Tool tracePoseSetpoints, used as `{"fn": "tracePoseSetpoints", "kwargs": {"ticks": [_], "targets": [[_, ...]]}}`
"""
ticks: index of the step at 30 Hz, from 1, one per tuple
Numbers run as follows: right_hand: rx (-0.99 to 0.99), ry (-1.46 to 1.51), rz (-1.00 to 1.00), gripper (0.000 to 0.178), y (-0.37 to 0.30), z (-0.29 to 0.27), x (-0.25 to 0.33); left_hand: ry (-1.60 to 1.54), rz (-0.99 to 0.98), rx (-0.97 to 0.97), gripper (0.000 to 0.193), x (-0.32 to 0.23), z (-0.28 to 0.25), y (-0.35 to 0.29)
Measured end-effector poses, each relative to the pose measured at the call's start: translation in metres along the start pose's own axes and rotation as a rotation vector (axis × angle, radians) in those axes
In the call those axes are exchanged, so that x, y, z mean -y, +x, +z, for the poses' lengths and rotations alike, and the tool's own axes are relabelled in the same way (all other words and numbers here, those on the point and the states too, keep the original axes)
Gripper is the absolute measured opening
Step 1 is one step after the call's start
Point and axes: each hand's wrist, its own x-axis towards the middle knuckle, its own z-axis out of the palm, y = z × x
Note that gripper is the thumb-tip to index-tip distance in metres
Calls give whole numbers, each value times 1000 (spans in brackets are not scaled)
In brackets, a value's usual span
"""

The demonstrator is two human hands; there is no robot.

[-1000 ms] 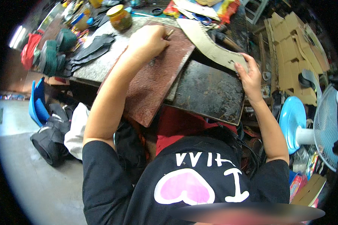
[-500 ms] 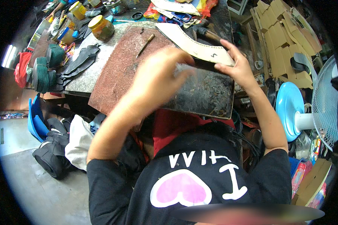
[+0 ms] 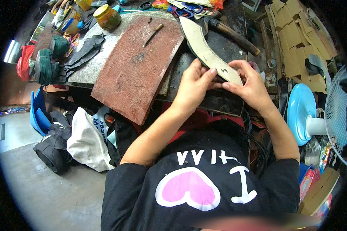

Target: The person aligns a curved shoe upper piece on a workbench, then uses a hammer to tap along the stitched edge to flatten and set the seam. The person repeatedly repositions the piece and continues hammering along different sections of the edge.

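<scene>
A curved cream template [image 3: 205,48] with a line of small holes along its edge lies over a dark sheet, which shows along its left side. My left hand [image 3: 196,82] pinches the template's left edge near its lower end, thumb on top. At that lower end my right hand [image 3: 247,82] grips the right corner between thumb and fingers. To the left, an awl-like tool [image 3: 153,35] with a wooden handle rests on a worn reddish-brown board [image 3: 131,73]. Beyond the template's right side lies a hammer [image 3: 237,36] with a wooden handle.
Spools of green cord [image 3: 43,67] and black cut pieces [image 3: 83,54] sit at the table's left. Behind them stands a yellow-lidded jar [image 3: 106,17]. Blue-handled scissors [image 3: 192,8] lie at the back. A blue-and-white fan [image 3: 301,111] stands at the right, below stacked cardboard [image 3: 300,34].
My left hand has come right, off the board, and taken hold of the template. The template has swung steeper and nearer to me. The hammer and more of the board now show.
</scene>
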Motion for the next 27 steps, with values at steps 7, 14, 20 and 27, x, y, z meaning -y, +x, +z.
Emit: {"fn": "tracePoseSetpoints", "kwargs": {"ticks": [7,14,20,27], "targets": [[-42,-110,-101,39,0,-3,10,-99,10,48,23,0,-5,4],[7,-82,2,31,-6,-5,26,-36,36,11,24,-1,-3,3],[-169,-157,-122,29,-8,-22,28,-42,-58,-43,28,-11,-10,0],[-495,-180,-69,28,15,-89,17,-152,-149,-44,31,-27,-21,-33]]}}
